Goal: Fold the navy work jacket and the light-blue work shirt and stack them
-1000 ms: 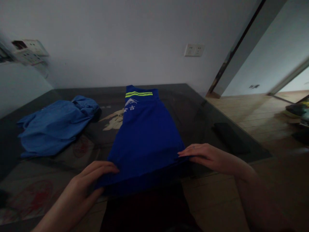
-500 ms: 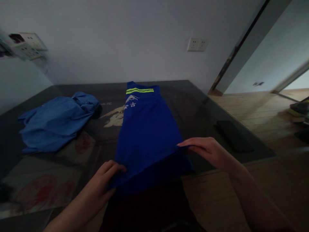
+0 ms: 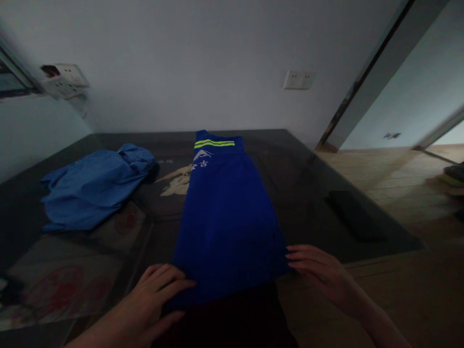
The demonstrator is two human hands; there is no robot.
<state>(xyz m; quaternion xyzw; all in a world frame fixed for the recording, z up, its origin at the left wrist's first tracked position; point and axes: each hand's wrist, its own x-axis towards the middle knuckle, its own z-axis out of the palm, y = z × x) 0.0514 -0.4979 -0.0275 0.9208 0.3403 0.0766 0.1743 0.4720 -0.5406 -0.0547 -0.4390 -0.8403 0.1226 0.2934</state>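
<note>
A royal-blue vest-like garment (image 3: 228, 208), folded into a long narrow shape, lies on the dark table with its wide end over the front edge. Yellow-green stripes cross its far end, near a white mountain print and characters. My left hand (image 3: 159, 290) rests at its near left corner, fingers stretched over the cloth and thumb apart below. At the near right corner, the extended fingertips of my right hand (image 3: 315, 266) touch the side edge. Neither hand grips the cloth.
A lighter blue garment (image 3: 97, 188) lies bunched on the left of the table (image 3: 304, 193). Near the right edge sits a flat black object (image 3: 355, 215). Behind the table rises a wall with a socket plate (image 3: 299, 80); wooden floor (image 3: 384, 174) shows at right.
The garment's near hem, lifted at the right before, now lies flatter. My right hand has let go of the hem and moved down; the left hand's fingers have spread.
</note>
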